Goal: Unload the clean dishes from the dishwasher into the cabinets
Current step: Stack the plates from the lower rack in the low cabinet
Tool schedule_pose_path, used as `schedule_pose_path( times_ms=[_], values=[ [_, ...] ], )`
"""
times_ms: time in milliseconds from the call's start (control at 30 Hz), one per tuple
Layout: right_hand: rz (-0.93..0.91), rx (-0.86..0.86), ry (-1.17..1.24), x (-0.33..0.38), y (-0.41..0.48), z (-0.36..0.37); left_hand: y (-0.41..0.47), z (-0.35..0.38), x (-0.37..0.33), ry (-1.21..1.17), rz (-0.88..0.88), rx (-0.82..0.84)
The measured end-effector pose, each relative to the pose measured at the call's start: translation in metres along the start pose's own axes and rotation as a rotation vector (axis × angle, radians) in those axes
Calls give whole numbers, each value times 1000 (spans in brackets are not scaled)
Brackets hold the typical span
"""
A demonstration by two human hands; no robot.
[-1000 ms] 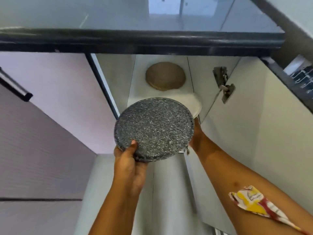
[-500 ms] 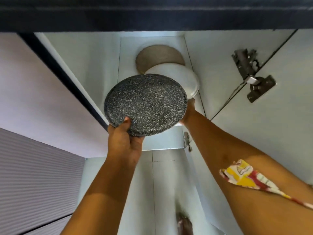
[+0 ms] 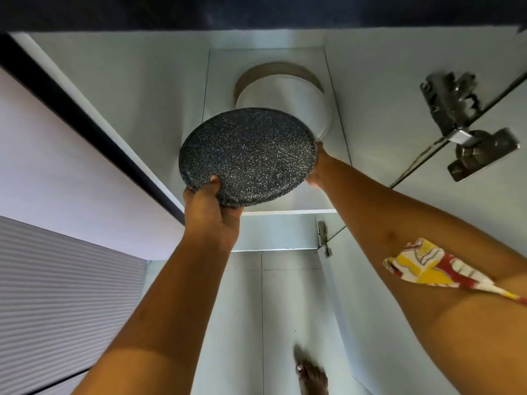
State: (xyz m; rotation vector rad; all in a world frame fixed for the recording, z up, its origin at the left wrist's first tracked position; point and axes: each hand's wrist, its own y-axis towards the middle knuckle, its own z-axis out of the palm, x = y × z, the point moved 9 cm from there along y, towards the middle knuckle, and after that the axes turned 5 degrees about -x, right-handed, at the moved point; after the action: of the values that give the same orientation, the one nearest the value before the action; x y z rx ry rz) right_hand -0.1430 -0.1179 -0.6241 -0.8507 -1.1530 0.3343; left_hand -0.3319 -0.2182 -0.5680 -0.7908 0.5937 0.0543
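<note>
Item: speckled plate [image 3: 248,155], one, round, flat, with a low raised rim, dark grey with fine white flecks in a stone-like finish. We judge it glazed ceramic: stiff, fairly heavy for its width, breakable if an edge is knocked, and probably slick under the fingers. Location: held aloft at the mouth of the open cabinet [image 3: 142,109], in front of the shelf space, touching no shelf that we can see. Holder: left hand [image 3: 212,215], its grip pinching the near rim, thumb laid on the face turned to us, fingers hidden behind. The right hand [image 3: 316,169] sits at the plate's right edge, mostly covered by it; we cannot tell whether its grip is closed on the rim or only steadying. Best hold, in our judgement: two opposite points of the rim, since the flat middle offers no purchase. Farther in: white plate [image 3: 288,106], smooth, plain and glossy, partly covered by the speckled one. Behind it is a brown disc [image 3: 273,68], matte, only its far arc showing. Whether these two lie flat or lean we cannot tell. Cabinet walls: pale, smooth panels. Right side: metal hinge [image 3: 462,129], dull steel, on the open door. Also noted: patterned cloth [image 3: 425,269], yellow, red and white, soft, lying across the right forearm.
</note>
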Motion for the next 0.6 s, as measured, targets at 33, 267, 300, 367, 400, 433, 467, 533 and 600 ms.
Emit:
schedule_pose_path(
  times_ms=[33,267,300,367,400,433,467,533,600],
  values=[
    [-12,12,-11,0,4,0,1,0,1,7,-2,2],
    [-56,25,-60,9,-1,-13,11,-4,6,36,2,-20],
    [-28,67,20,4,-4,-11,12,-4,6,67,11,-20],
    [13,177,118,-5,-15,-3,14,-4,5,137,29,-22],
    [2,202,109,-9,-20,-1,15,-4,5,167,32,-22],
    [-17,211,95,-13,-23,-1,16,-4,5,200,36,-27],
    [-41,205,88,-16,-22,-2,17,-5,4,239,39,-36],
    [-81,168,84,-20,-21,-11,22,-6,2,369,53,-58],
    [-84,107,-1,-24,-14,-23,28,-2,0,577,61,-70]
  ],
)
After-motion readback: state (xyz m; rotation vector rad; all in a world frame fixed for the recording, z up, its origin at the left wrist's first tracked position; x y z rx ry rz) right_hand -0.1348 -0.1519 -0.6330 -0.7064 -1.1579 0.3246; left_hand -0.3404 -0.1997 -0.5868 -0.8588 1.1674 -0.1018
